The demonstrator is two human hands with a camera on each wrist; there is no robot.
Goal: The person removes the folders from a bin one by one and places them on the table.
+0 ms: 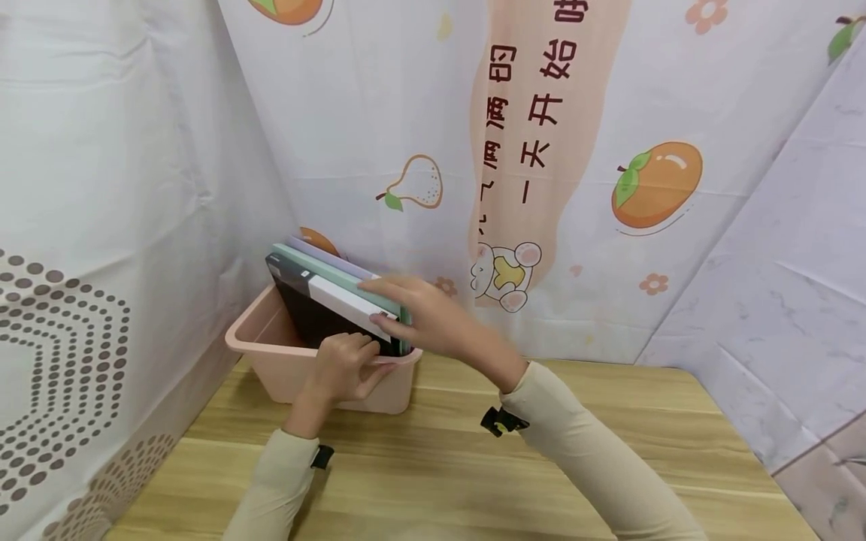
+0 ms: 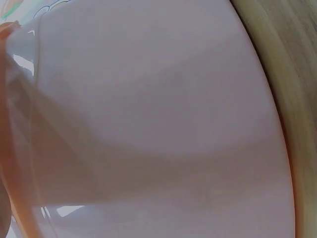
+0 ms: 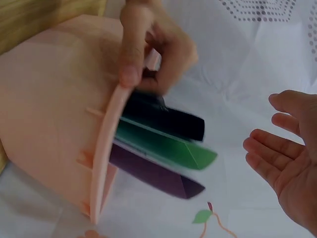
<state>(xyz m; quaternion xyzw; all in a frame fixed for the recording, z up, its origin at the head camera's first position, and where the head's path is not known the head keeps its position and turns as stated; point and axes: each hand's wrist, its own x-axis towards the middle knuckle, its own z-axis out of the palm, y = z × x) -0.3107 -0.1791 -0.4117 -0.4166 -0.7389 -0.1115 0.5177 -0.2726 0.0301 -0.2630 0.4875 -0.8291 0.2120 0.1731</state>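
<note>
A pink plastic bin (image 1: 280, 376) holds a black file folder (image 1: 298, 300) with a white spine, a mint green folder (image 1: 318, 267) and a lilac folder (image 1: 331, 259), leaning side by side and rising above the rim. My left hand (image 1: 340, 368) grips the bin's near rim, with fingers curled inside and the thumb outside. My right hand (image 1: 429, 315) overlaps the folders' right ends in the head view. From the right wrist, that right hand (image 3: 292, 158) has its fingers extended, apart from the folders. The bin's wall (image 2: 163, 99) fills most of the left wrist view.
The bin stands on a wood-grain table (image 1: 473, 451), at its back left. A white curtain (image 1: 379, 98) printed with fruit and lettering hangs right behind it. Another curtain (image 1: 81, 150) with dotted patterns closes off the left side.
</note>
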